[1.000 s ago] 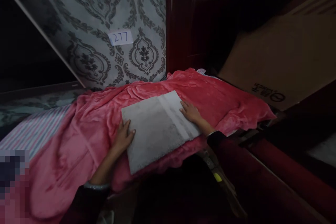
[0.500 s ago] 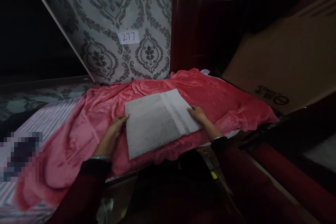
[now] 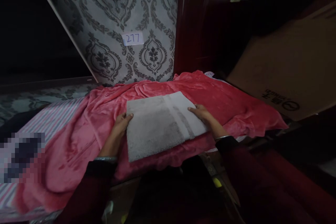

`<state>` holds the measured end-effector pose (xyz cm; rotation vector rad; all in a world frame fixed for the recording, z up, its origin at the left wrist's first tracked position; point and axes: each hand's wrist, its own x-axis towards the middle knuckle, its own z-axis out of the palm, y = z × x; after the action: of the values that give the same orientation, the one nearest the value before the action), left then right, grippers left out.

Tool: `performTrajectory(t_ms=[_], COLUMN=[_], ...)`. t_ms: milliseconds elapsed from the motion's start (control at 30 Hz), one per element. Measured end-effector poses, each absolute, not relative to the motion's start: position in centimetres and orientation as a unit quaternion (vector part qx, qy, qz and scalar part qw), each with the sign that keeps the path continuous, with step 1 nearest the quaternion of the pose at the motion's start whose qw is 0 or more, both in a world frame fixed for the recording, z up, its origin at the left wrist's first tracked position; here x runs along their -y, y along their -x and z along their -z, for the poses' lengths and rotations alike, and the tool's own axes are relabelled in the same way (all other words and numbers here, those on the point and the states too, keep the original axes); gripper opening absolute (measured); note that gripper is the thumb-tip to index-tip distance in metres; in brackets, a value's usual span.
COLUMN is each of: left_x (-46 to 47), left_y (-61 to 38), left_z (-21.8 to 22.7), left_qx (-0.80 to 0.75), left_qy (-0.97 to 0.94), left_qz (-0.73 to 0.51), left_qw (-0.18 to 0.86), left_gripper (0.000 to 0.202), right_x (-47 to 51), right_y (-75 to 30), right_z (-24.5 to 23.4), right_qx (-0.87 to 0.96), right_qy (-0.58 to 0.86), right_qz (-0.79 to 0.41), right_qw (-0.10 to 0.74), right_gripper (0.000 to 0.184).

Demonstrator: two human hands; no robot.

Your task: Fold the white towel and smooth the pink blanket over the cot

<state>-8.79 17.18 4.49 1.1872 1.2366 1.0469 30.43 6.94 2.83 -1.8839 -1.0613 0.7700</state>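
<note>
A folded grey-white towel point(image 3: 160, 122) lies on a pink fleece blanket point(image 3: 223, 101) spread over a raised surface. My left hand point(image 3: 119, 127) grips the towel's left edge, thumb on top and fingers tucked under. My right hand point(image 3: 203, 113) holds the towel's right edge the same way, fingers closed around it. Both wrists come out of dark red sleeves.
Grey patterned wallpaper point(image 3: 112, 14) with a paper label "277" point(image 3: 133, 38) stands behind. A large cardboard box point(image 3: 286, 59) leans at the right. A dark red door frame point(image 3: 189, 24) rises at the centre. Striped cloth point(image 3: 49, 119) lies at the left.
My hands went from lying flat on the towel to gripping its left and right edges. The view has shifted slightly.
</note>
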Motion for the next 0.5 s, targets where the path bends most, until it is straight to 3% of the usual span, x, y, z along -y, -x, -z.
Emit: performTrajectory(t_ms=[167, 500], left_x=[-17.7, -18.7], left_y=[9.6, 10.1], left_z=[-3.9, -1.5], left_qx=[-0.526, -0.557], left_qy=[-0.5, -0.503], left_qz=[-0.429, -0.408], left_qw=[0.538, 0.52], left_gripper=[0.041, 0.051], right_x=[-5.4, -4.7], right_y=[-29.5, -28.8], right_z=[-2.0, -0.4], right_qx=[0.39, 0.384], right_qy=[0.724, 0.733], right_qz=[-0.362, -0.332], right_qw=[0.438, 0.452], right_gripper=[0.025, 0.027])
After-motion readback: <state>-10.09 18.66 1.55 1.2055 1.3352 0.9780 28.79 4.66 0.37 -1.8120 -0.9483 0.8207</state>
